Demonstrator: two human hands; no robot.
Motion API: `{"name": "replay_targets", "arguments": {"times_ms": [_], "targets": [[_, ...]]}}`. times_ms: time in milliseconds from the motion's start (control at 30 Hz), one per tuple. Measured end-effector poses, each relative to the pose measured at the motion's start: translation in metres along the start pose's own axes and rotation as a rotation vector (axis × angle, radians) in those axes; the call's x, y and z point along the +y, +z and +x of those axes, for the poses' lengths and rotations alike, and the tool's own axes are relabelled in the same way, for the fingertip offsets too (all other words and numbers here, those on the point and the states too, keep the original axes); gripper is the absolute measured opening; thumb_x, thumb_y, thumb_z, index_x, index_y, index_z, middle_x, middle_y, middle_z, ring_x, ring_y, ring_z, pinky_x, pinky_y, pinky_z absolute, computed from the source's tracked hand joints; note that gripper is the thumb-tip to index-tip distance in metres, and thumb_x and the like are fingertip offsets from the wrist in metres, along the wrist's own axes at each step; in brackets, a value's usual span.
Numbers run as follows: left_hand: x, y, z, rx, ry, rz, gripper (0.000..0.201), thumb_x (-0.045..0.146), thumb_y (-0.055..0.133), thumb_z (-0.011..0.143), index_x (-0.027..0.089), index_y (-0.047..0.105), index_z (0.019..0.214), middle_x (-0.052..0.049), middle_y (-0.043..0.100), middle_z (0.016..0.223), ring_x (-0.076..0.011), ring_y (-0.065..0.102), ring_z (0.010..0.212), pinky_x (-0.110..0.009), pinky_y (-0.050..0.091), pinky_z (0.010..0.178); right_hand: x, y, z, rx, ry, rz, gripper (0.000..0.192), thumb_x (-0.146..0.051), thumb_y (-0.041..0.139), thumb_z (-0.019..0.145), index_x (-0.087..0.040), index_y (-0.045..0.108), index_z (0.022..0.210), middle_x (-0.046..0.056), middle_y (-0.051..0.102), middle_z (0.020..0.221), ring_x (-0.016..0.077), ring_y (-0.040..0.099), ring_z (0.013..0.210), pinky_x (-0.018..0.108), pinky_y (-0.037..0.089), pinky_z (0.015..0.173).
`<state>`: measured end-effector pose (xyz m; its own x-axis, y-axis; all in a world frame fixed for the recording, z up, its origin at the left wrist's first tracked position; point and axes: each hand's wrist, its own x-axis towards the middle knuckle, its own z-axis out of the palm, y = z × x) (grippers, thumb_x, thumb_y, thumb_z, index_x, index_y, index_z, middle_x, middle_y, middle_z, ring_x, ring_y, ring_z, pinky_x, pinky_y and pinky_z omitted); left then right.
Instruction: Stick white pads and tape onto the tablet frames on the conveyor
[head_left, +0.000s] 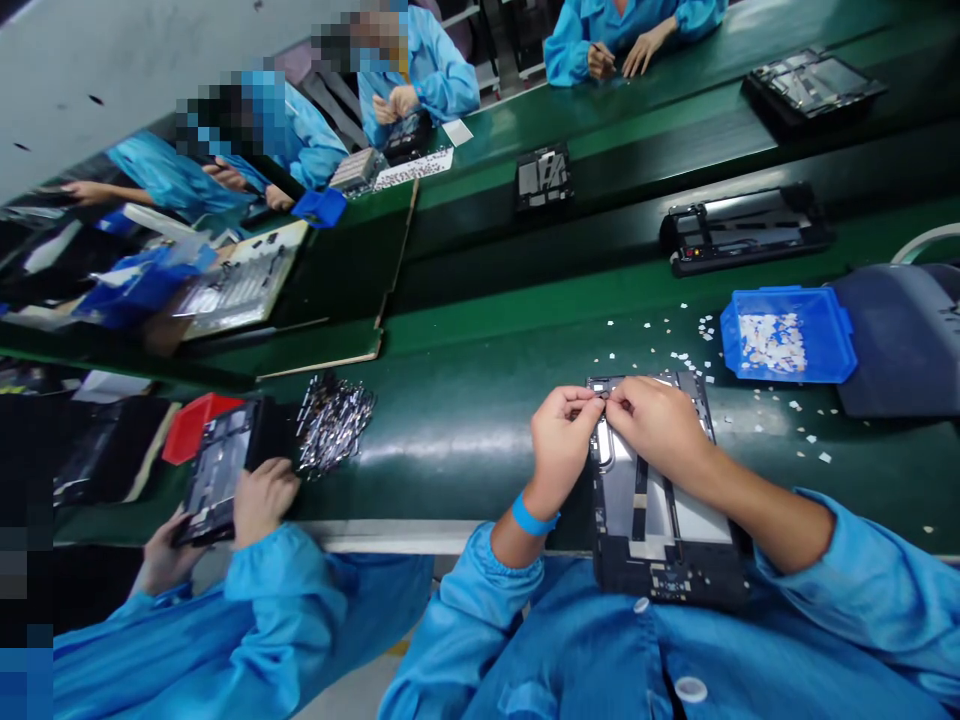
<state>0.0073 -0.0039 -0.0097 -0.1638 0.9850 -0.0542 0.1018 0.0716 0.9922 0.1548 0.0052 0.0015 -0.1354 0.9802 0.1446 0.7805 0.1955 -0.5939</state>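
A tablet with its inner parts exposed (pixel 652 520) lies in front of me at the bench edge, its near end by my body. At its far left corner, my left hand (pixel 564 435) pinches with thumb and forefinger, a blue band round the wrist. Right beside it, my right hand (pixel 660 425) has its fingertips pinched together over the same corner, almost touching the left ones. Whatever is between the fingertips is too small or hidden to name. Small white pieces (pixel 681 358) lie scattered just beyond the tablet and to its right.
A blue tray (pixel 840 340) of small white pieces stands at right by a dark grey object (pixel 900 345). More opened tablets (pixel 750 225) lie farther back. At left, a co-worker's hands (pixel 262 500) handle another tablet (pixel 221 470) near a pile of small metallic parts (pixel 334 425).
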Motion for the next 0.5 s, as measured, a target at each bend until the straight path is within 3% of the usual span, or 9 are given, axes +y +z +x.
{"name": "replay_targets", "arguments": {"times_ms": [167, 300, 400, 500], "targets": [[-0.001, 0.001, 0.002, -0.001, -0.015, 0.000, 0.014, 0.028, 0.078, 0.081, 0.018, 0.072, 0.090, -0.003, 0.077, 0.083, -0.0158, 0.073, 0.078, -0.026, 0.055, 0.071, 0.000, -0.010, 0.008, -0.028, 0.057, 0.159, 0.013, -0.018, 0.061, 0.079, -0.022, 0.059, 0.068, 0.000, 0.066, 0.069, 0.0177, 0.059, 0.069, 0.029, 0.035, 0.065], [-0.005, -0.001, 0.006, 0.002, -0.042, -0.014, 0.015, 0.029, 0.079, 0.082, 0.018, 0.072, 0.091, -0.003, 0.077, 0.080, -0.0159, 0.073, 0.076, -0.025, 0.055, 0.069, 0.048, -0.065, 0.005, 0.076, 0.186, 0.139, 0.008, -0.021, 0.061, 0.081, -0.024, 0.065, 0.075, 0.002, 0.068, 0.074, 0.0193, 0.060, 0.070, 0.031, 0.037, 0.065], [-0.006, -0.004, 0.006, -0.030, -0.003, -0.006, 0.013, 0.027, 0.077, 0.084, 0.018, 0.073, 0.093, -0.005, 0.079, 0.086, -0.0171, 0.075, 0.081, -0.027, 0.057, 0.072, 0.088, -0.108, -0.002, 0.166, 0.349, -0.162, 0.024, -0.032, 0.061, 0.088, -0.027, 0.059, 0.064, 0.003, 0.058, 0.062, 0.0204, 0.051, 0.060, 0.034, 0.031, 0.060], [-0.006, -0.011, 0.001, -0.090, 0.103, 0.045, 0.013, 0.026, 0.072, 0.090, 0.020, 0.076, 0.100, -0.006, 0.081, 0.097, -0.0181, 0.077, 0.089, -0.030, 0.060, 0.081, 0.086, -0.115, -0.003, 0.055, 0.306, -0.094, 0.021, -0.036, 0.057, 0.092, -0.028, 0.067, 0.075, 0.004, 0.067, 0.072, 0.0215, 0.057, 0.065, 0.034, 0.038, 0.062]]}}
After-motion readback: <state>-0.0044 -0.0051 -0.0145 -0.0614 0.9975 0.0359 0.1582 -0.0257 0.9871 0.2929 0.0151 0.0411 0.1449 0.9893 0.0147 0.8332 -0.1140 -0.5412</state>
